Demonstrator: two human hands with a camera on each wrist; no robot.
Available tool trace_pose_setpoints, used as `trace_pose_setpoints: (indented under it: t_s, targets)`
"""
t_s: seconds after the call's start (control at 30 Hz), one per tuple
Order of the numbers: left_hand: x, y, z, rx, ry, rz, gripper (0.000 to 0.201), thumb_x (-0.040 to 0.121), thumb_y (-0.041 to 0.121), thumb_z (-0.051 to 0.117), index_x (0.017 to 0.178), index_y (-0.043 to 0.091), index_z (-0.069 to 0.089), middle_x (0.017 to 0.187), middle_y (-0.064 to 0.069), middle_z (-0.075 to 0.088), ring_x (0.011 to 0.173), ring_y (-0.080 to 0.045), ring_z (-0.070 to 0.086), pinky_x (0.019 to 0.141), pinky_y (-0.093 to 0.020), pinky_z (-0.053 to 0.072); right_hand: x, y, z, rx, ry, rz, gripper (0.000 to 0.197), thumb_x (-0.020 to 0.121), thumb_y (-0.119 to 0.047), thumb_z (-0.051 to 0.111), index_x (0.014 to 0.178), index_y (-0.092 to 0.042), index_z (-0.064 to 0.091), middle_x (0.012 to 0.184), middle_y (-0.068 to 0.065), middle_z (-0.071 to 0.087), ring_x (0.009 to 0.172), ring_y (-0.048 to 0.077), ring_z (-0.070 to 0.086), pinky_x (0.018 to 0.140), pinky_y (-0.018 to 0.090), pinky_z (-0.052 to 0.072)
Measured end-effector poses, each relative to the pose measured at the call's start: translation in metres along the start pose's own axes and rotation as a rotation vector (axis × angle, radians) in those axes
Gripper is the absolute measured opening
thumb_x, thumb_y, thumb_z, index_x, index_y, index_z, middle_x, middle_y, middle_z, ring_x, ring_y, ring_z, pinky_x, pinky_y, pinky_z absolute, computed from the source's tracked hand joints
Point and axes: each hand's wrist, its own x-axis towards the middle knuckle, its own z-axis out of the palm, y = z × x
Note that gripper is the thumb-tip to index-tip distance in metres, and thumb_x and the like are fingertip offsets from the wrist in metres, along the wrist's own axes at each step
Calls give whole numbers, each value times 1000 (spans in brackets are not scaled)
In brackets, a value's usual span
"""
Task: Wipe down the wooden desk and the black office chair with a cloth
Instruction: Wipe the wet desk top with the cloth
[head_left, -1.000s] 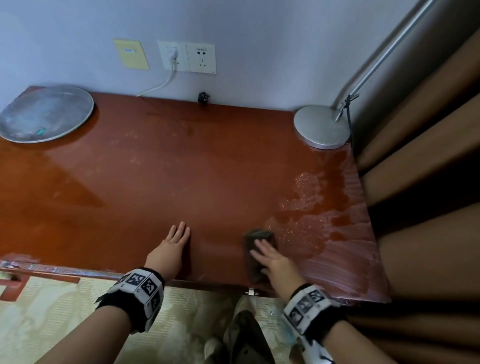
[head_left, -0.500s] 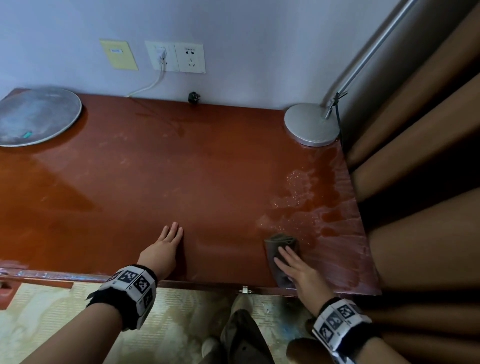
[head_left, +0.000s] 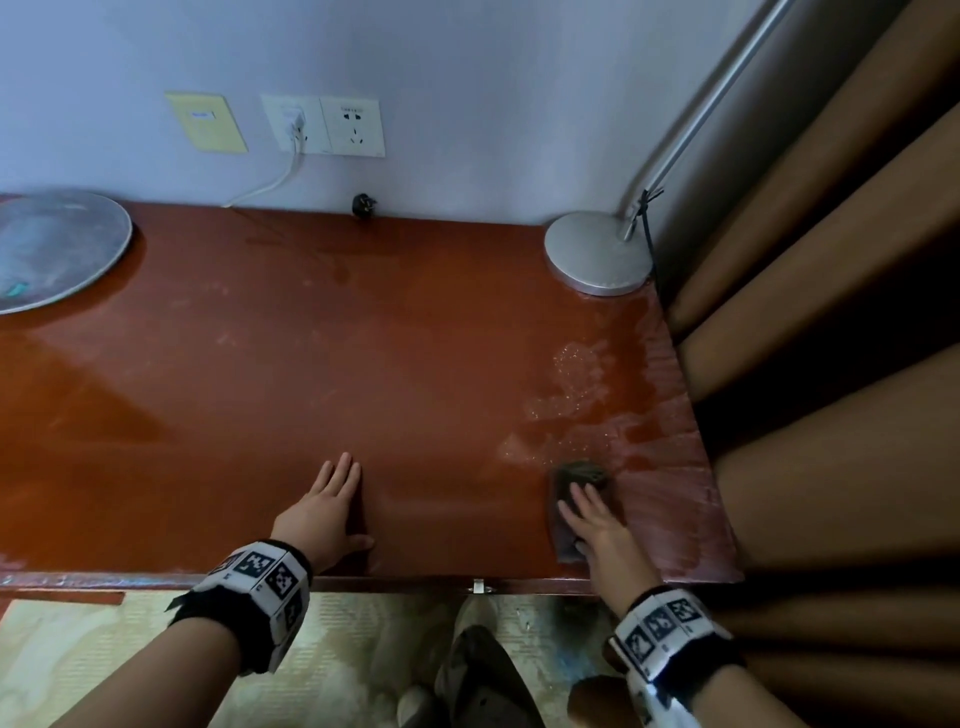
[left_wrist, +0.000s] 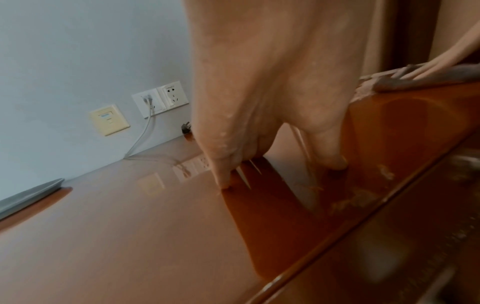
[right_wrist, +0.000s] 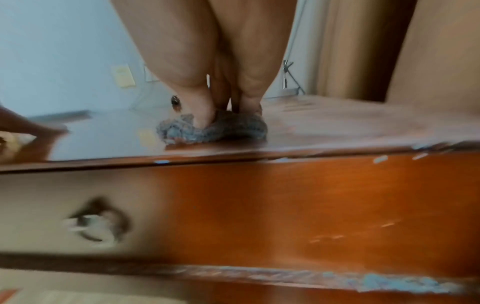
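Note:
The red-brown wooden desk (head_left: 363, 374) fills the head view, with wet streaks near its right end. My right hand (head_left: 587, 512) presses straight fingers flat on a grey cloth (head_left: 579, 472) near the front right corner. In the right wrist view the fingertips (right_wrist: 202, 121) sink into the bunched cloth (right_wrist: 182, 133). My left hand (head_left: 332, 493) lies flat on the desk near the front edge, palm down and holding nothing. The left wrist view shows its fingers (left_wrist: 223, 176) spread on the glossy top, with the cloth (left_wrist: 415, 82) far to the right. No black chair is in any view.
A silver lamp base (head_left: 597, 254) stands at the back right corner, its pole leaning up to the right. A round metal tray (head_left: 52, 249) sits at the back left. Wall sockets (head_left: 322, 124) with a plugged cable are behind. Brown curtains (head_left: 831, 364) hang beside the desk's right edge.
My right hand has slid the cloth to the right along the front of the desk, towards the wet streaks. The left hand has stayed flat in the same spot.

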Motion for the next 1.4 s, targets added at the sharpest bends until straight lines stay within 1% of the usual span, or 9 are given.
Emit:
trace_pose_setpoints:
  t_s: [0.13, 0.4, 0.6, 0.87, 1.0, 1.07, 1.17, 1.3, 1.4]
  targets:
    - [0, 4, -1, 12, 17, -12, 100, 86, 50, 58, 150, 17, -11, 156, 2, -21, 146, -17, -9, 115, -32, 26, 7, -36, 26, 45, -161, -226, 69, 89, 15, 39, 146, -20, 22, 146, -13, -10, 138, 3, -14, 111, 7, 5]
    - [-1, 0, -7, 50, 47, 31, 94, 88, 50, 56, 151, 18, -6, 158, 1, -15, 147, -17, -4, 116, -29, 22, 31, 26, -47, -79, 64, 218, 59, 95, -4, 45, 147, -17, 20, 157, 3, 1, 146, 16, 1, 114, 20, 8]
    - [16, 28, -22, 40, 31, 115, 88, 89, 53, 52, 152, 22, -1, 158, 3, -13, 146, -18, -6, 118, -34, 15, 44, -53, 12, 2, -176, -188, 62, 93, 7, 41, 147, -19, 24, 157, -3, 0, 145, 11, -5, 111, 14, 1]
    - [56, 74, -52, 46, 30, 261, 82, 90, 49, 53, 152, 27, 3, 158, 5, -13, 146, -15, -9, 119, -35, 9, 70, 27, -70, -38, 16, 236, 62, 94, -5, 48, 148, -15, 19, 158, 6, 2, 146, 18, 1, 115, 23, 11]
    - [74, 86, -63, 58, 21, 266, 86, 90, 48, 54, 151, 26, -1, 158, 5, -13, 146, -14, -9, 118, -34, 8, 82, -29, -27, -57, -17, -183, 64, 80, 7, 60, 140, -3, 39, 151, 18, 19, 141, 34, 17, 113, 36, 25]
    - [84, 89, -72, 64, 38, 265, 86, 90, 48, 54, 152, 24, -1, 158, 3, -12, 146, -15, -8, 118, -34, 8, 85, -42, -26, -70, -205, -292, 62, 90, 2, 52, 146, -9, 28, 153, 6, -1, 143, 20, -3, 115, 25, 10]
    - [97, 89, -84, 66, 56, 256, 85, 90, 46, 54, 152, 23, -1, 159, 3, -11, 146, -15, -7, 118, -34, 9, 104, -6, -60, -16, -149, -96, 62, 93, -2, 49, 147, -17, 23, 157, 0, 1, 145, 12, 0, 112, 17, 1]
    - [107, 89, -94, 57, 69, 241, 85, 90, 44, 56, 152, 25, 1, 159, 4, -10, 146, -14, -7, 118, -33, 9, 117, 35, -99, -99, -49, 190, 64, 94, -8, 50, 148, -17, 17, 158, 3, 1, 146, 15, 1, 115, 25, 10]
    - [115, 98, -98, 50, 88, 262, 85, 90, 43, 55, 152, 24, 0, 159, 4, -10, 146, -13, -7, 118, -33, 8, 121, 1, -76, -176, -91, 53, 61, 97, -8, 42, 150, -16, 12, 158, 5, -3, 146, 20, -4, 116, 27, 8]
